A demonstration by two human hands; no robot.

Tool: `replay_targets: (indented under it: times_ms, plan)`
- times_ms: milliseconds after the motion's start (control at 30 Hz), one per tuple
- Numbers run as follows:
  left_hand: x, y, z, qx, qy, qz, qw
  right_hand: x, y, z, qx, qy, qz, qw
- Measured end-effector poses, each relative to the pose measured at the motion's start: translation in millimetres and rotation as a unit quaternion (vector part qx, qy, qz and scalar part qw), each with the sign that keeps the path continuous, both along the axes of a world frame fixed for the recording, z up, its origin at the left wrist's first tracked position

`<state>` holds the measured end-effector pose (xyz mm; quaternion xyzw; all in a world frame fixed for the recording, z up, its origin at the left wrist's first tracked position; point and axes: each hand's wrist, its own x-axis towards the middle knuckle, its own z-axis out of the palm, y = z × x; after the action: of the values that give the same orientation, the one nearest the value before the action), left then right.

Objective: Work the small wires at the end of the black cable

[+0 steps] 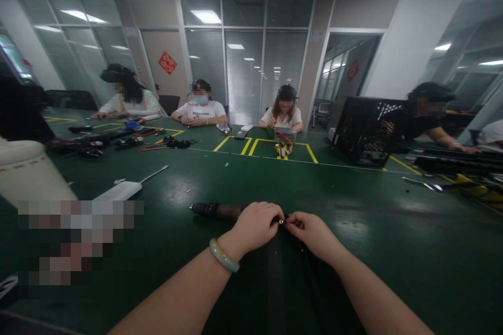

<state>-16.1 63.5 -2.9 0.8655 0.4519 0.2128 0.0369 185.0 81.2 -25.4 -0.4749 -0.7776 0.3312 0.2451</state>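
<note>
While both hands meet at the table's near edge, the left hand (257, 225) is closed around an electric screwdriver (216, 211), and the right hand (310, 230) pinches a small screw (281, 222) at its tip. The screw seems not yet driven, so the fastening looks only started. It is tiny and shiny; a dark flat part (275, 277) lies under the wrists on the green table (393, 230).

The counter (393, 251) is dark green with yellow lines marking boxes at the far side. A pale green bangle (223, 255) circles the left wrist. The computer case (367, 131) at far right is black.
</note>
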Motion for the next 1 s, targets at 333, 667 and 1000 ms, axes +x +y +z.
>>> replay_targets:
  times_ms: [333,667,1000]
  plan:
    - [0.4,-1.1,1.2,0.002,-0.009,-0.002,1.0,0.2,0.1,-0.9,-0.003,-0.002,-0.001,1.0]
    - [1.1,-0.1,1.9,-0.008,-0.018,0.001,1.0,0.1,1.2,-2.4,-0.006,-0.005,-0.004,1.0]
    - [0.5,1.6,-0.6,-0.008,-0.016,0.0,1.0,0.0,-1.0,1.0,-0.007,0.001,-0.011,1.0]
